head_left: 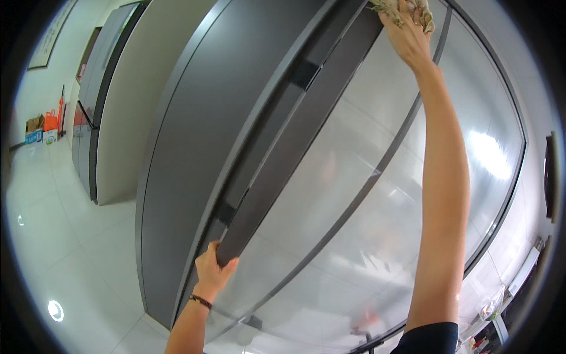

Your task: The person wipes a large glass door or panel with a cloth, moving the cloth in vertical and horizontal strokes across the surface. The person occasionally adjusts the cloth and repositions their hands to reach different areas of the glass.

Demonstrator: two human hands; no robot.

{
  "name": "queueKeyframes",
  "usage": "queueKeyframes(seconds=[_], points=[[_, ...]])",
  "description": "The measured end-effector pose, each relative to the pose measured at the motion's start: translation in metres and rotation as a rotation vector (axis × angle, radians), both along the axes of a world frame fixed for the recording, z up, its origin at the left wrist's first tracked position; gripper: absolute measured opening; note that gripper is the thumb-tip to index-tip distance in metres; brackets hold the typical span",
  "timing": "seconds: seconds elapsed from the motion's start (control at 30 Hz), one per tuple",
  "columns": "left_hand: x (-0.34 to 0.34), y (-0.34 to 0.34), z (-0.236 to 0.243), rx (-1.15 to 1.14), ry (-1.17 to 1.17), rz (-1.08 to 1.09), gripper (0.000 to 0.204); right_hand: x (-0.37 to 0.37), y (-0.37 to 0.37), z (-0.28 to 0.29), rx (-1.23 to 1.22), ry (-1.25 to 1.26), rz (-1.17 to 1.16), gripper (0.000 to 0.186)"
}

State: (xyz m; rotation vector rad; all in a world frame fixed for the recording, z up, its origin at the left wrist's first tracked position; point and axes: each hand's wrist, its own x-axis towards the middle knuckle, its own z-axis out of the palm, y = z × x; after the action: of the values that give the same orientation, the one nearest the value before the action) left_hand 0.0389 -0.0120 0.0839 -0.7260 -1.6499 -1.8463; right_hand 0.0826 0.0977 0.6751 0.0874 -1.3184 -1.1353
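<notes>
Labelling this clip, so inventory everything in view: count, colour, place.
cloth: 1, beige, top edge, right of centre
glass panes: at least 2, hazy grey, centre to right
post: 1, dark grey, panes' left edge
panel: 1, grey, left of post
tall unit: 1, grey and beige, upper left
bag: 1, orange, far left
packages: several, brown and blue, beside bag
picture: 1, pale, upper left
floor tiles: several, white, lower left
clutter: count unclear, mixed, lower right
bracelet: 1, dark, lower centre-left
sleeve: 1, black, bottom edge
left hand: 1, bare, gripping post
right hand: 1, bare, on cloth
</notes>
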Motion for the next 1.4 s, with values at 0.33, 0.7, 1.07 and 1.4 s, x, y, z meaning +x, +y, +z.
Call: queueKeyframes(seconds=[0.33,0.7,1.07,1.4], points=[[0.003,-0.003,0.001,0.052,0.008,0.036,0.056,0.032,-0.033,-0.279,-0.110,-0.555,0.285,0.055],[0.006,0.006,0.002,-0.016,-0.019,0.076,0.057,0.153,0.057,-0.269,-0.384,-0.305,0.128,0.057],[-0.020,0.008,-0.010,0.007,-0.032,0.237,0.061,0.452,0.300,-0.286,-0.657,0.224,-0.067,0.047],[-0.007,0.007,-0.008,-0.070,-0.052,0.355,0.068,0.303,0.200,-0.313,-0.702,0.294,0.176,0.048]])
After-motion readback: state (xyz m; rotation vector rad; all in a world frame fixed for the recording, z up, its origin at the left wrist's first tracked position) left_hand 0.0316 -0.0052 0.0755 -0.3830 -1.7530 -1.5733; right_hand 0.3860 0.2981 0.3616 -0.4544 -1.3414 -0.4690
